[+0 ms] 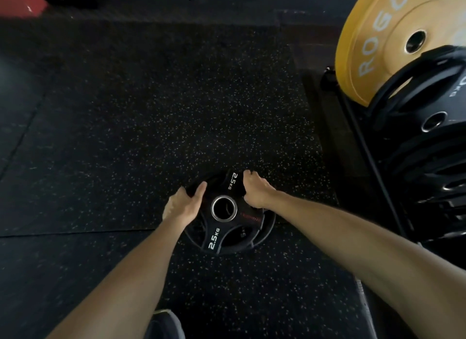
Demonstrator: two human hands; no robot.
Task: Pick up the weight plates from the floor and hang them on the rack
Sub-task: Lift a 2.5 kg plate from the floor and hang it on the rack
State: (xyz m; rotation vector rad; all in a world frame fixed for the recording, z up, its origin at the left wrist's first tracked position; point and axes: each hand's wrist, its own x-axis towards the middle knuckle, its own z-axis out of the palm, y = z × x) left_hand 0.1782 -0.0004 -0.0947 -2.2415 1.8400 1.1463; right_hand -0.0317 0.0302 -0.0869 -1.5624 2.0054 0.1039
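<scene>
A small black 2.5 kg weight plate (214,237) with a steel-ringed centre hole lies flat on the speckled rubber floor, on top of a slightly larger black plate (268,227) whose rim shows on its right side. My left hand (182,203) grips the top plate's left edge, thumb over the face. My right hand (256,191) is curled through a grip slot at the upper right. At the right stands the rack (373,162), a black frame loaded with plates.
A yellow bumper plate (373,43) and several black plates (416,136) hang on the rack at the right edge. A mat seam (75,234) runs across the floor at the left. A shoe tip (164,323) shows at the bottom.
</scene>
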